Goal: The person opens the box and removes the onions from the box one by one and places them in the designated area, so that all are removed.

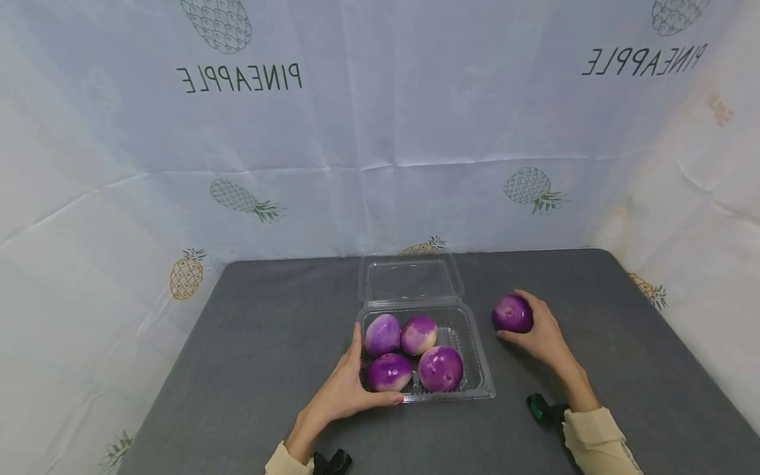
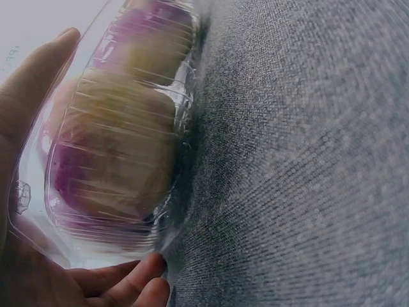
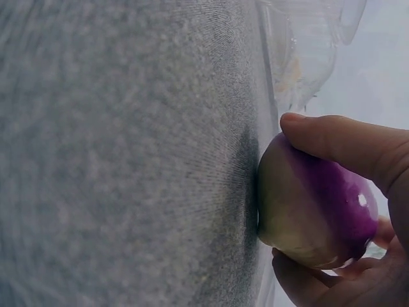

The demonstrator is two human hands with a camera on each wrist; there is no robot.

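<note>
- Head view: the left hand (image 1: 343, 394) grips the near-left corner of a clear plastic clamshell box (image 1: 479, 377) holding four purple turnips (image 1: 440, 368), thumb along its near edge. The right hand (image 1: 543, 336) curls round a fifth turnip (image 1: 512, 313) on the grey table (image 1: 249, 343), right of the box.
- Left wrist view: fingers (image 2: 38, 96) wrap the box wall (image 2: 172, 211).
- Right wrist view: thumb and fingers (image 3: 345, 144) clasp the turnip (image 3: 313, 211), which touches the table.

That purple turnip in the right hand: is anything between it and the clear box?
Nothing visible. Only bare grey table lies between the turnip and the box, whose lid is open. Four turnips fill most of it.
</note>
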